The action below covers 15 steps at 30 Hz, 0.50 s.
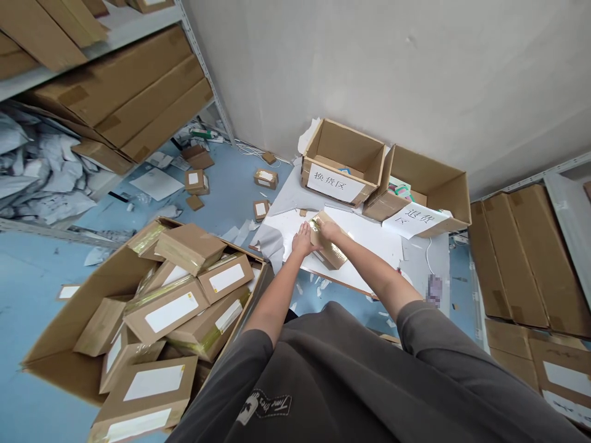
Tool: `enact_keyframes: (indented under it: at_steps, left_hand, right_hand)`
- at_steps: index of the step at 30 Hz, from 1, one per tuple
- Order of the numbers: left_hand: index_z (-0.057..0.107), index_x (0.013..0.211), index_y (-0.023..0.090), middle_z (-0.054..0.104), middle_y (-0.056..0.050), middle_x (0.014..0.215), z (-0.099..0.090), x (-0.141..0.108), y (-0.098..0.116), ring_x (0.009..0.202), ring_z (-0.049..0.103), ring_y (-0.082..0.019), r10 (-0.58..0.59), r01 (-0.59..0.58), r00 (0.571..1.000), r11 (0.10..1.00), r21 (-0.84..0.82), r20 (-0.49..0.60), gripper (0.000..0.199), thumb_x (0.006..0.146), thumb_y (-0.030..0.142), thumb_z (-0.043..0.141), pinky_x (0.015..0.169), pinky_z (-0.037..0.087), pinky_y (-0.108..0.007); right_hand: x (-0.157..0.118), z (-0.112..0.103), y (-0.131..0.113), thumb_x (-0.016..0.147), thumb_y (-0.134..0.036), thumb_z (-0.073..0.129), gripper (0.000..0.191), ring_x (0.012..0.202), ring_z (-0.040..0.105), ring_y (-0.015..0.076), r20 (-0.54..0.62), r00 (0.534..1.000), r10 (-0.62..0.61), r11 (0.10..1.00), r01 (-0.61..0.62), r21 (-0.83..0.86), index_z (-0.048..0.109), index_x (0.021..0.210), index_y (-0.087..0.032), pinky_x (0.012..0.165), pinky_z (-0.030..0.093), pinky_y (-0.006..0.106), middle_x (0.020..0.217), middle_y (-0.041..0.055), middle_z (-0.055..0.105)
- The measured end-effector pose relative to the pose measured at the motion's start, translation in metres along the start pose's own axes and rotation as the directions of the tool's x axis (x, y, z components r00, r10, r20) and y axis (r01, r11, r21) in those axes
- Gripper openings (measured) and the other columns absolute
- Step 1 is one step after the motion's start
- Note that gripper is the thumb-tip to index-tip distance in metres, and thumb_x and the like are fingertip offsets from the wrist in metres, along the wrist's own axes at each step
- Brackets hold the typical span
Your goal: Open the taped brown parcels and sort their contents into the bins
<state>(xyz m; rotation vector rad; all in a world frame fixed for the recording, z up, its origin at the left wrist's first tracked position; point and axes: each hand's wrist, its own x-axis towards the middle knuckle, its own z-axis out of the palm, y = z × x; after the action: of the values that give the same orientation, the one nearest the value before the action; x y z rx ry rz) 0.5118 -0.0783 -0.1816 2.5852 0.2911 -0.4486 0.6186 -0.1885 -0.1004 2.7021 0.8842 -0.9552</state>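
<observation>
A small cardboard box [333, 253] with shiny tape along it lies on the white table top [383, 237] in front of me. My left hand [302, 241] rests against the left side of this box, its fingers stretched out. On top of the box, near its far end, my right hand [329, 231] is closed like a fist. Whatever it may hold is hidden by the fingers. A little brown scrap [303, 213] lies on the table just beyond my left hand.
Two open cartons with handwritten signs, a left one [339, 183] and a right one [447, 209], stand at the table's back. To my left, a big carton [69, 351] is heaped with taped parcels [170, 311]. Small boxes [266, 178] and paper scraps litter the blue floor. Shelves flank both sides.
</observation>
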Motion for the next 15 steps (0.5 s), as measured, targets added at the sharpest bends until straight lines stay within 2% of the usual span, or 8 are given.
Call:
enact_keyframes:
  at_steps: [3, 7, 11, 13, 15]
  left_hand:
    - [0.008, 0.181, 0.019, 0.0, -0.016, 0.188, -0.001, -0.001, 0.0, 0.175, 0.003, -0.03, -0.01, 0.01, 1.0, 1.0, -0.003, 0.007, 0.13, 0.088, 0.082, 0.073, 0.136, 0.03, -0.049]
    - [0.007, 0.181, 0.02, 0.001, -0.016, 0.188, 0.0, -0.002, 0.0, 0.175, 0.004, -0.03, 0.001, -0.001, 1.0, 1.0, -0.006, -0.01, 0.13, 0.088, 0.083, 0.071, 0.136, 0.03, -0.048]
    - [0.007, 0.181, 0.018, -0.001, -0.015, 0.188, -0.001, -0.002, 0.001, 0.175, 0.004, -0.03, -0.007, 0.007, 1.0, 1.0, 0.018, 0.0, 0.129, 0.089, 0.082, 0.07, 0.136, 0.031, -0.048]
    - [0.006, 0.181, 0.018, 0.0, -0.014, 0.188, -0.002, -0.002, 0.001, 0.175, 0.004, -0.03, -0.012, 0.012, 1.0, 0.999, 0.033, 0.001, 0.129, 0.089, 0.082, 0.071, 0.136, 0.03, -0.049]
    - [0.005, 0.181, 0.019, 0.001, -0.014, 0.188, -0.003, -0.002, 0.001, 0.175, 0.004, -0.031, -0.015, 0.016, 1.0, 0.999, 0.045, -0.003, 0.129, 0.089, 0.082, 0.07, 0.137, 0.027, -0.05]
  right_hand:
    - [-0.003, 0.005, 0.0, 0.092, -0.036, 0.088, 0.102, 0.14, 0.067, 0.035, 0.034, 0.998, 0.048, 0.996, -0.046, -0.072, 0.032, 0.176, -0.019, 0.108, 0.053, 0.038, 0.15, 0.0238, 0.068]
    - [-0.013, 0.012, 0.003, 0.094, -0.042, 0.086, 0.1, 0.139, 0.067, 0.0346, 0.053, 0.997, 0.051, 0.996, -0.047, -0.07, 0.032, 0.175, -0.019, 0.105, 0.053, 0.037, 0.149, 0.0252, 0.069]
    - [-0.034, 0.018, 0.019, 0.106, -0.047, 0.07, 0.069, 0.136, 0.069, 0.0348, 0.088, 0.993, 0.074, 0.994, -0.066, -0.089, 0.05, 0.164, -0.016, 0.103, 0.055, 0.039, 0.145, 0.0271, 0.07]
    - [-0.053, 0.025, 0.033, 0.11, -0.04, 0.062, 0.053, 0.132, 0.071, 0.0345, 0.129, 0.987, 0.1, 0.991, -0.087, -0.103, 0.057, 0.157, -0.017, 0.101, 0.056, 0.04, 0.14, 0.0256, 0.072]
    - [-0.076, 0.036, 0.05, 0.108, -0.029, 0.061, 0.047, 0.129, 0.072, 0.0348, 0.157, 0.981, 0.116, 0.989, -0.099, -0.109, 0.061, 0.154, -0.019, 0.099, 0.058, 0.042, 0.137, 0.0235, 0.073]
